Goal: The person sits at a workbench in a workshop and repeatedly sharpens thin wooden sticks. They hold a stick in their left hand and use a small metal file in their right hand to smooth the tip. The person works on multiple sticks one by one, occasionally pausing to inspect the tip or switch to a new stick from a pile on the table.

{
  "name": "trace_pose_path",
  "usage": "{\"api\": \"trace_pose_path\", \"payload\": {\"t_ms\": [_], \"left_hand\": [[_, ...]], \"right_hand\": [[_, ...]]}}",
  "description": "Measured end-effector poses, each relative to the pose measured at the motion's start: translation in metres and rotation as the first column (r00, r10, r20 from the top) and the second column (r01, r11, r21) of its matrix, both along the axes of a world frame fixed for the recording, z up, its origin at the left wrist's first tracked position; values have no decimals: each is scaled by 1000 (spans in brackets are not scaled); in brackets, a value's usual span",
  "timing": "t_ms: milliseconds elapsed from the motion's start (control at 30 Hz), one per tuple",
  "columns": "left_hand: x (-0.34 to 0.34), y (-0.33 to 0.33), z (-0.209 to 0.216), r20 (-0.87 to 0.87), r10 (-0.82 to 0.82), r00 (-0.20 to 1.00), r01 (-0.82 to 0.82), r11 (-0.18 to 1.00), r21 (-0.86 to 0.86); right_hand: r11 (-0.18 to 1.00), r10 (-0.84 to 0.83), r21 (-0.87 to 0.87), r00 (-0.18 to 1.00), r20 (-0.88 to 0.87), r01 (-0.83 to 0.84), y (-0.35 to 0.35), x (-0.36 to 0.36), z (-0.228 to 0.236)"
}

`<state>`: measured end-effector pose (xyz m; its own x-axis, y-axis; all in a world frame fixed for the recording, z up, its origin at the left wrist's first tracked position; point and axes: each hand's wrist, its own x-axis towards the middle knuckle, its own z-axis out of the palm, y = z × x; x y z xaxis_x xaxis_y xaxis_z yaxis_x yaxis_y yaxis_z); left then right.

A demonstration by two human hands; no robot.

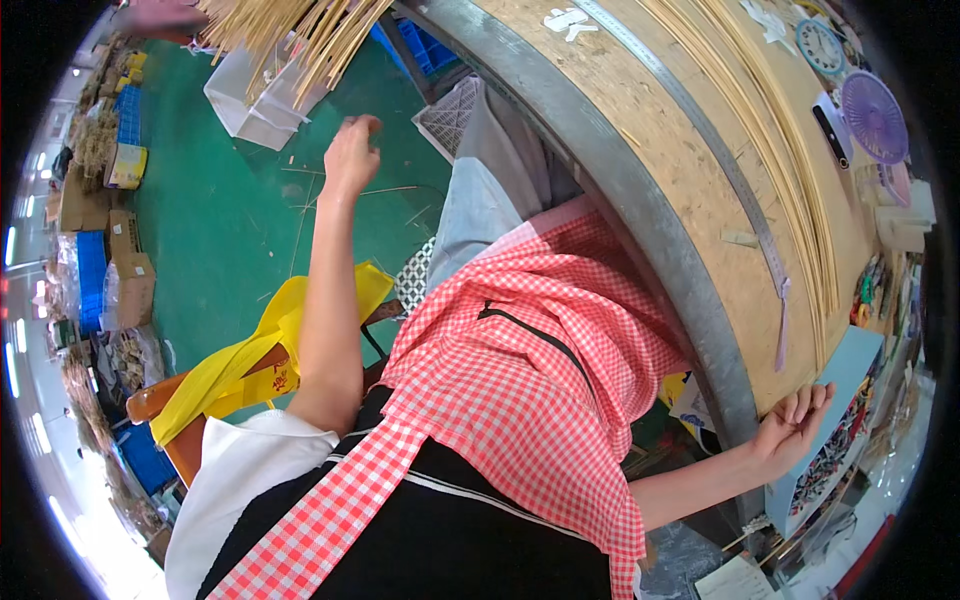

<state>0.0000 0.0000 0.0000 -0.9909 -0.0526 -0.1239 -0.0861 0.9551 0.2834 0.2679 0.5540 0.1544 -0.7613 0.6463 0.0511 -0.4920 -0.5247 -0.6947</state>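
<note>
My left hand (352, 155) is raised over the green floor on the left, thumb apart from its loosely bent fingers, and no object shows in it. Above and apart from it, a bundle of thin straw-coloured sticks (300, 40) juts out over a white container (255, 105). At the right, my right hand (793, 432) is beside a pale blue box (835, 385) packed with small mixed pieces, at the workbench's near corner. Its fingers curl toward the palm; whether something small lies in them is hidden.
On the wooden workbench (690, 190) lie long thin sticks (790, 190) and a metal ruler (715, 150). A purple basket (873, 115) and a round clock (820, 47) stand beyond. Yellow cloth (255, 345) drapes a chair at left. The bench's grey edge (640, 170) curves past my lap.
</note>
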Motion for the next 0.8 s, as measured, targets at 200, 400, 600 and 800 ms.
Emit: {"api": "trace_pose_path", "payload": {"t_ms": [200, 400, 600, 800], "left_hand": [[19, 79, 15, 127, -258, 958, 211, 929, 303], [39, 126, 22, 145, -520, 842, 457, 830, 320], [29, 103, 16, 89, -292, 952, 267, 938, 220], [7, 19, -22, -518, -65, 853, 51, 998, -42]], "right_hand": [[997, 53, 51, 998, 16, -53, -8, -7, 13], [999, 33, 42, 999, 17, -34, -10, -7, 15], [997, 48, 56, 998, 46, -51, -12, -6, 10], [879, -162, 469, 876, 455, -81, -60, -12, -2]]}}
